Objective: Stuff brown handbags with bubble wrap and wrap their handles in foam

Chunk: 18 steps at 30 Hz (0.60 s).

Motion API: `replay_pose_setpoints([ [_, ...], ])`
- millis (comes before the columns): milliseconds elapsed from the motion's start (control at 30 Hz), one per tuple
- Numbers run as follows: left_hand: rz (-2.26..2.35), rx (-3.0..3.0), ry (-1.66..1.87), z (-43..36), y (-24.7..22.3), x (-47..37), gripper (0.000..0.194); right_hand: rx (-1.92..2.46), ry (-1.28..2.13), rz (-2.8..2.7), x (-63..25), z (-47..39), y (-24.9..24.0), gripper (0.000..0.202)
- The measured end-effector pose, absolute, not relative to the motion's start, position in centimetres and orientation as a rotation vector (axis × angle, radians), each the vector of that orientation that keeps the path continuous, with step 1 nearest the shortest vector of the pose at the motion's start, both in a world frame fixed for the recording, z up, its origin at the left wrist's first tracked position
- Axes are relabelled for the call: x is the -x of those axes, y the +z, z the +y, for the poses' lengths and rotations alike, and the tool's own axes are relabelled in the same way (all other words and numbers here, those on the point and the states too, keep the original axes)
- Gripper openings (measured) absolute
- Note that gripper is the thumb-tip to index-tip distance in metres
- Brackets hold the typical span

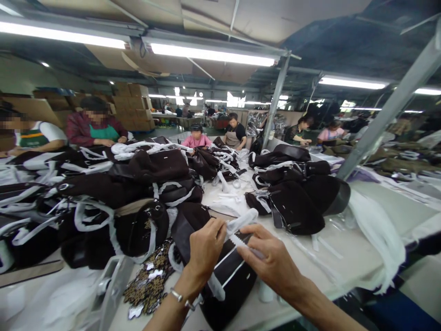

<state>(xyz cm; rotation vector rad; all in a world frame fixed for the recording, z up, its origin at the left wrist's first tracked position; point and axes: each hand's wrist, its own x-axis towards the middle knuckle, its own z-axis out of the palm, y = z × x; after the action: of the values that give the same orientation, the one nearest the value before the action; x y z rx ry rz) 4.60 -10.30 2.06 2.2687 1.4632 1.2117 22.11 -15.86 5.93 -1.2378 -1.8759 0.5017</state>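
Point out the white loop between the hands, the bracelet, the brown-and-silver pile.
White loop (241, 221), head view: its upper band.
Bracelet (176, 294), head view: its silver metal band.
Brown-and-silver pile (149, 286), head view: the heap's middle.

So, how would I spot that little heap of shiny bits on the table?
On the long pale table piled with dark bags, find the wearer's left hand. Just left of that forearm lies a loose heap of small brown-patterned pieces. Several flash silver, unlike the plain dark bags and white-wrapped straps around it.

Desk (358, 255): pale top. Dark bags (296, 207) in heaps, white strips (379, 239) near right edge, patterned tags (151, 282) piled.
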Motion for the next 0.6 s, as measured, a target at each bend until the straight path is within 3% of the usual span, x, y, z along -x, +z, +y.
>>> replay_pose_setpoints([
  [67, 1.423, -2.36, 1.188, -10.6, 2.4, -5.0, 0.021, 1.08, 0.509, -1.887, -21.4, -15.1, 6.8, 0.031],
  [200, 1.312, -2.082, 1.249, -10.5, 4.0, -5.4, 0.019, 1.012, 1.066, -1.643, -20.6, -12.7, 7.7, 0.017],
  [300, 1.278, -1.792, 1.291, -9.8, 4.9, -5.1, 0.021, 0.983, 1.361, -1.419, -20.8, -11.2, 7.7, 0.041],
  [600, 1.439, -1.711, 1.375, -8.5, 4.2, -4.8, 0.014, 1.357, 1.501, -1.416, -20.3, -8.4, 7.0, 0.026],
])
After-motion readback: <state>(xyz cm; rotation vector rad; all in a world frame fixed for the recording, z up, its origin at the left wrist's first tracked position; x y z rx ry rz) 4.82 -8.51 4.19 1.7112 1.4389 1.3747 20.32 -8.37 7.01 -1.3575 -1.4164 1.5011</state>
